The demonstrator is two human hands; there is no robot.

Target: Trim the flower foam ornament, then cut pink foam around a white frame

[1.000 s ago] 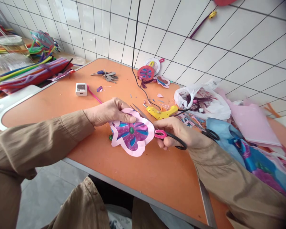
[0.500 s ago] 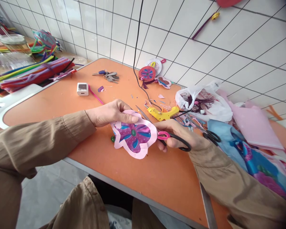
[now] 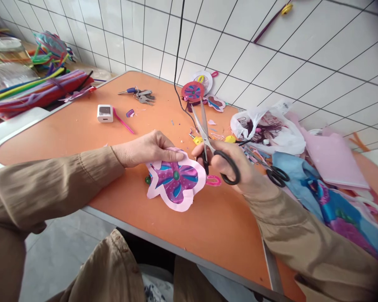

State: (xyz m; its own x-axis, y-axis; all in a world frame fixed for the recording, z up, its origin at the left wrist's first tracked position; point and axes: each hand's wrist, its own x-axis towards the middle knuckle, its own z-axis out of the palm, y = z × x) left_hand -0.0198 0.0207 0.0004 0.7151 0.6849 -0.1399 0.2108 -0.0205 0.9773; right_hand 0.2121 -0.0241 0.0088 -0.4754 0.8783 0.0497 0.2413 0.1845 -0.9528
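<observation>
My left hand point(image 3: 151, 149) pinches the upper left edge of a pink butterfly-shaped ornament point(image 3: 200, 180), thumb on top. A purple and blue patterned piece with a green bead point(image 3: 176, 175) fills its middle. From its right side sticks out a pink loop point(image 3: 213, 180), and another green bead shows at its left edge. My right hand point(image 3: 231, 163) grips a pair of scissors point(image 3: 204, 134) by the black handles. The blades point up and away, slightly apart, clear of the ornament.
Behind my right hand lies a yellow glue gun point(image 3: 229, 139), partly hidden. Keys point(image 3: 145, 95) and a white charger point(image 3: 105, 113) sit at the back left. Finished ornaments point(image 3: 192, 91), a white plastic bag point(image 3: 286, 140), a second pair of scissors point(image 3: 277, 176) and fabric point(image 3: 337, 205) lie further right.
The scissors have come away from behind the ornament's edge and swung upward in my right hand, their blades now fully visible. My left hand keeps its hold on the ornament.
</observation>
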